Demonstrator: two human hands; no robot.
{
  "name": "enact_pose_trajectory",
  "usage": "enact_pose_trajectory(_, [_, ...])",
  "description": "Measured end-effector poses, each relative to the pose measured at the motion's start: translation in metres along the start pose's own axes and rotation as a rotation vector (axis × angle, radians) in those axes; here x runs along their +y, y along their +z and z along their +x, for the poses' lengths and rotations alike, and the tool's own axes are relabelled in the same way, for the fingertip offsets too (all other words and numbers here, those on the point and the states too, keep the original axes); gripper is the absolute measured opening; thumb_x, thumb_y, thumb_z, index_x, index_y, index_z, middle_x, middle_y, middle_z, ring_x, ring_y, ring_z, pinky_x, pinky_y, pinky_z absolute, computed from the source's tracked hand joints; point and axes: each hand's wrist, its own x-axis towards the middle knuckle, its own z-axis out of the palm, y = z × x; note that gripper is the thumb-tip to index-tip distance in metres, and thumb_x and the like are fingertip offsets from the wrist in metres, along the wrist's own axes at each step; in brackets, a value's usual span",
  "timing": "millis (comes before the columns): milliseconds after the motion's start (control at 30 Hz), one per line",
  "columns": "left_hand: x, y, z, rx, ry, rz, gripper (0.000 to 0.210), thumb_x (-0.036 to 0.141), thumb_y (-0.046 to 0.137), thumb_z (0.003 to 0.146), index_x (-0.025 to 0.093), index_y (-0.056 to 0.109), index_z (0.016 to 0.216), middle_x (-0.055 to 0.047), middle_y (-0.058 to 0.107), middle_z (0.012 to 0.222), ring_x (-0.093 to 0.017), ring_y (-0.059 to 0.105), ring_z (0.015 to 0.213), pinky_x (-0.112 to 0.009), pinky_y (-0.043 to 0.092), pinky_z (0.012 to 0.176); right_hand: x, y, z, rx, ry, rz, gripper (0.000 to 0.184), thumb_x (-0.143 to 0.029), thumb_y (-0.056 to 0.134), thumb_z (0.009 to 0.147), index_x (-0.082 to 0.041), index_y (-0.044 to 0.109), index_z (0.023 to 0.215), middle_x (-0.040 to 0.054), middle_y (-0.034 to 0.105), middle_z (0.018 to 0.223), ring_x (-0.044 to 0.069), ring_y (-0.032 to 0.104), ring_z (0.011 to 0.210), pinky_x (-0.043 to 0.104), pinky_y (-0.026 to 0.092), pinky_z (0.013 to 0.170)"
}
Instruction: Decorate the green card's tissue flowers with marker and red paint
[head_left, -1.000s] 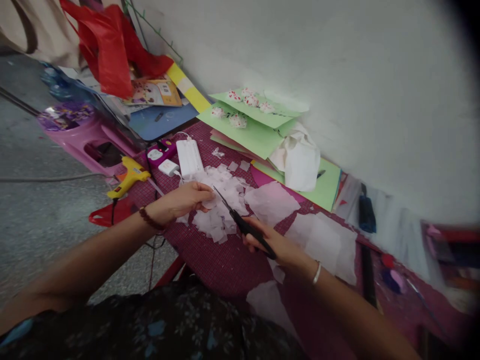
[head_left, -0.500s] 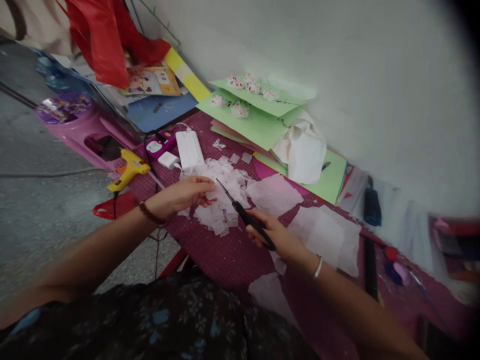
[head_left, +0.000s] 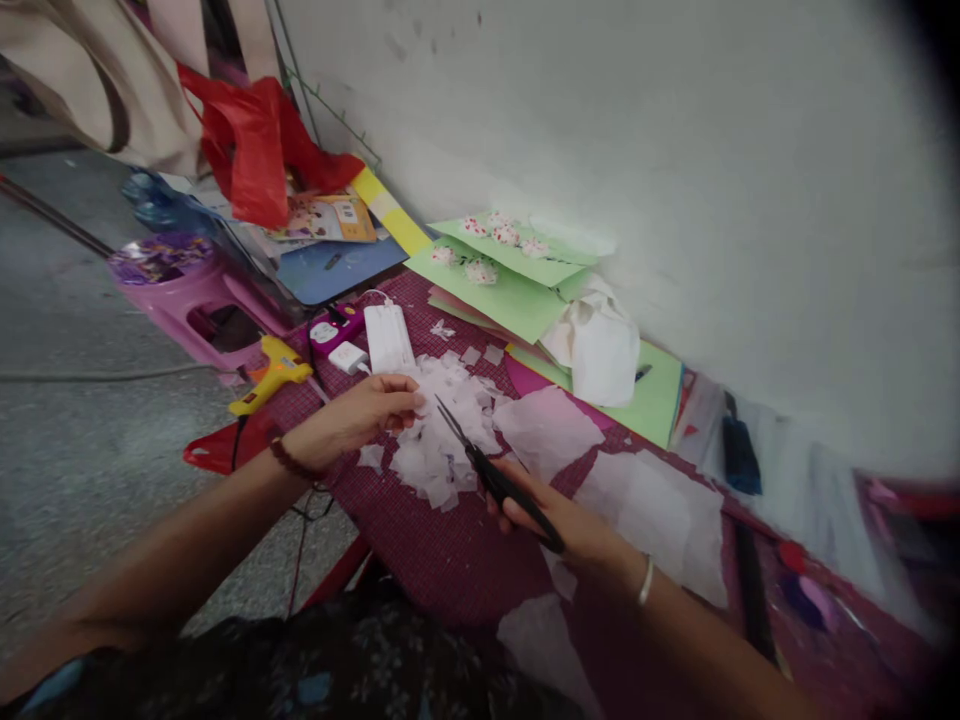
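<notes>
The thumb and fingers of my left hand (head_left: 379, 408) are pinched on a small bit of thin white paper, whose outline blends into the pile behind. Black-handled scissors (head_left: 491, 475) are in my right hand (head_left: 544, 510), blades pointing up and left, their tips just right of my left fingertips. Beneath both hands spreads a heap of cut white paper pieces (head_left: 442, 465) on the dark red table (head_left: 427, 550). Larger white sheets lie to the right: one torn-edged sheet (head_left: 551, 430) near the heap and a wider sheet (head_left: 652, 515) past my right hand.
A white power bank (head_left: 388, 338), a white charger (head_left: 349, 357) and a yellow glue gun (head_left: 276, 375) lie left of the heap. Green cards (head_left: 517, 300) with white-and-red paper blossoms rest against the wall beside a white cloth (head_left: 606, 355). A pink stool (head_left: 187, 310) stands left.
The camera has tilted, so the scene sits lower in view. My left hand has drawn slightly left, widening the gap to the scissor tips. Both hands keep their grips.
</notes>
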Motion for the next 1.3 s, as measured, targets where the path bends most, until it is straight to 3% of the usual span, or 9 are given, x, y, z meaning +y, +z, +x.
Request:
enact_pose_trajectory(233, [-0.007, 0.01, 0.006, -0.04, -0.066, -0.039, 0.015, 0.027, 0.068, 0.075, 0.016, 0.063, 0.066, 0.0, 0.06, 0.06, -0.007, 0.051, 0.049, -0.018, 0.037, 0.047, 0.008, 0.002, 0.013, 0.005, 0.024, 0.029, 0.074, -0.071, 0.067, 0.075, -0.02, 0.052, 0.125, 0.001, 0.053, 0.083, 0.013, 0.049, 0.067, 0.03, 0.039, 0.063])
enact_pose_trajectory(500, [-0.006, 0.014, 0.01, 0.004, -0.071, -0.004, 0.014, 0.025, 0.068, 0.076, 0.017, 0.062, 0.065, -0.001, 0.062, 0.06, -0.009, 0.051, 0.049, -0.021, 0.039, 0.047, 0.012, 0.005, 0.019, 0.082, 0.081, 0.072, 0.062, -0.057, 0.071, 0.076, -0.018, 0.055, 0.121, -0.0041, 0.048, 0.072, 0.007, 0.04, 0.05, 0.025, 0.031, 0.048])
enact_pose_trajectory(633, [-0.007, 0.012, 0.011, -0.013, -0.059, 0.001, 0.012, 0.025, 0.067, 0.076, 0.017, 0.062, 0.067, -0.001, 0.063, 0.062, -0.009, 0.052, 0.05, -0.021, 0.039, 0.049, 0.017, 0.001, 0.015, 0.059, 0.042, 0.073, 0.064, -0.06, 0.067, 0.08, -0.017, 0.054, 0.125, -0.0018, 0.054, 0.076, 0.008, 0.046, 0.054, 0.025, 0.035, 0.051])
enact_pose_trajectory(767, [-0.006, 0.004, 0.011, 0.007, 0.013, 0.03, 0.011, 0.025, 0.065, 0.075, 0.017, 0.061, 0.068, 0.001, 0.061, 0.061, -0.008, 0.051, 0.05, -0.021, 0.038, 0.051, 0.035, -0.004, 0.012, -0.014, -0.083, 0.271, 0.056, -0.065, 0.059, 0.086, -0.017, 0.06, 0.113, 0.0033, 0.059, 0.086, 0.011, 0.052, 0.067, 0.026, 0.041, 0.061])
enact_pose_trajectory(933, [-0.002, -0.004, 0.015, 0.065, 0.155, 0.113, 0.011, 0.027, 0.066, 0.075, 0.016, 0.065, 0.076, 0.003, 0.057, 0.06, -0.008, 0.049, 0.051, -0.021, 0.038, 0.051, 0.046, -0.007, 0.01, -0.028, -0.04, 0.478, 0.055, -0.063, 0.065, 0.083, -0.017, 0.06, 0.113, 0.0022, 0.061, 0.083, 0.01, 0.054, 0.064, 0.024, 0.039, 0.06])
enact_pose_trajectory(1000, [0.001, -0.002, 0.017, 0.073, 0.187, 0.101, 0.015, 0.023, 0.065, 0.073, 0.016, 0.067, 0.087, 0.001, 0.063, 0.071, -0.008, 0.052, 0.054, -0.022, 0.04, 0.052, 0.044, -0.007, 0.009, -0.03, -0.033, 0.506, 0.055, -0.063, 0.066, 0.082, -0.017, 0.061, 0.111, 0.0025, 0.062, 0.083, 0.01, 0.054, 0.063, 0.024, 0.039, 0.06])
enact_pose_trajectory(1133, [0.006, 0.012, 0.017, -0.07, 0.221, 0.031, 0.043, 0.014, 0.059, 0.067, 0.018, 0.065, 0.11, -0.008, 0.068, 0.117, -0.009, 0.061, 0.063, -0.023, 0.048, 0.057, 0.041, -0.007, 0.009, -0.053, -0.036, 0.541, 0.052, -0.062, 0.067, 0.082, -0.018, 0.064, 0.109, 0.003, 0.062, 0.083, 0.01, 0.054, 0.063, 0.024, 0.038, 0.059])
enact_pose_trajectory(1233, [0.009, 0.023, 0.018, -0.215, 0.268, 0.085, 0.044, 0.016, 0.059, 0.069, 0.017, 0.064, 0.112, -0.009, 0.072, 0.105, -0.01, 0.061, 0.062, -0.024, 0.05, 0.057, 0.043, -0.008, 0.009, -0.098, -0.041, 0.605, 0.052, -0.061, 0.065, 0.084, -0.021, 0.064, 0.117, 0.0032, 0.062, 0.086, 0.01, 0.054, 0.063, 0.024, 0.037, 0.061])
enact_pose_trajectory(1300, [0.01, 0.026, 0.021, -0.214, 0.307, 0.22, 0.03, 0.019, 0.059, 0.073, 0.014, 0.066, 0.101, -0.006, 0.072, 0.086, -0.01, 0.06, 0.058, -0.024, 0.051, 0.056, 0.045, -0.009, 0.009, -0.137, -0.044, 0.627, 0.052, -0.061, 0.062, 0.086, -0.022, 0.063, 0.121, 0.0038, 0.062, 0.087, 0.011, 0.053, 0.064, 0.025, 0.037, 0.061])
